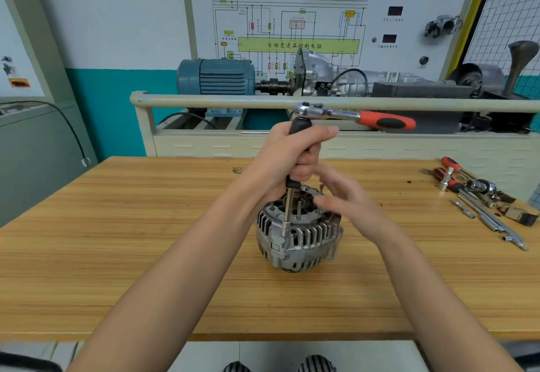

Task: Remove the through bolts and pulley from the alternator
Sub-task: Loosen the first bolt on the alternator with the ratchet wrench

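Two hands are working over the alternator (pixel 298 234), which is standing on the wooden table (pixel 146 240) in the centre of the frame. The left hand (pixel 287 158) is gripping the black handle of an extension driver (pixel 287 214), fingers curled tightly around it, and the thin shaft is going down to the edge of the housing, where its socket seems to be sitting on a through bolt, though the bolt head itself is hidden. On top of the driver a ratchet (pixel 350 116) with a red grip is pointing to the right of the frame, and no hand is holding it. The right hand (pixel 347 199) is hovering just beside the alternator with fingers spread and relaxed, holding nothing; it is blurred. Several other tools (pixel 479 196) are lying at the right edge of the table. I am judging that the main risk is the tall tool leaning: if the shaft is tilting while force is coming on the ratchet, the socket could be slipping off and rounding the bolt. Nothing is steadying the alternator, so it could also be turning or tipping on the table.
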`<state>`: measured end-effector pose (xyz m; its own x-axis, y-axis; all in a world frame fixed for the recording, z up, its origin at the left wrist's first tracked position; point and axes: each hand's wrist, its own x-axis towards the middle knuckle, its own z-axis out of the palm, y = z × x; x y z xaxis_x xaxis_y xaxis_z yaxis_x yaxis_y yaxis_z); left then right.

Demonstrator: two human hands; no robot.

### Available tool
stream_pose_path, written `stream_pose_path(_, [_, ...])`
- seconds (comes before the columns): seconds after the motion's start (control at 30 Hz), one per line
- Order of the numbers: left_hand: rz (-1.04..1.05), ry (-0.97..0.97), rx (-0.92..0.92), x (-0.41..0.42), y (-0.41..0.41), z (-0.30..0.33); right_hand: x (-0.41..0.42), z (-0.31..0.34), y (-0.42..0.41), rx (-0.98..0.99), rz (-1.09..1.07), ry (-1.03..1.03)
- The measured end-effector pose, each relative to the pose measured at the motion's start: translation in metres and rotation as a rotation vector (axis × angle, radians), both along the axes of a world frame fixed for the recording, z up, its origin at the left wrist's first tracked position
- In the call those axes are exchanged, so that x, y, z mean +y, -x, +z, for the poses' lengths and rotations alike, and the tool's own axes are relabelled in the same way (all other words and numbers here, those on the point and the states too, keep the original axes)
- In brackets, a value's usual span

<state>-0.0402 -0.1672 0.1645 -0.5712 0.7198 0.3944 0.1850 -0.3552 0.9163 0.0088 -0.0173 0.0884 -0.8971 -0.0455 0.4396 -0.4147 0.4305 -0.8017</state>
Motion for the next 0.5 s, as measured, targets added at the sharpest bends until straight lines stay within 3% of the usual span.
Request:
stream_pose_path(0.17, [0.083,-0.1,-0.087,-0.009,0.006,-0.004,-0.01,0.065,-0.02,0.272,0.363,0.81])
stream_pose_path(0.3, [0.127,-0.068,-0.048,-0.004,0.0,-0.005,-0.044,0.105,-0.025,0.406,0.29,1.198])
stream_pose_path(0.37, [0.186,-0.076,-0.065,-0.003,0.0,-0.004,-0.059,0.112,-0.03,0.472,0.316,1.219])
stream_pose_path(0.5, [0.297,-0.098,-0.088,0.0,-0.003,-0.004,-0.099,0.091,-0.035,0.794,0.117,0.825])
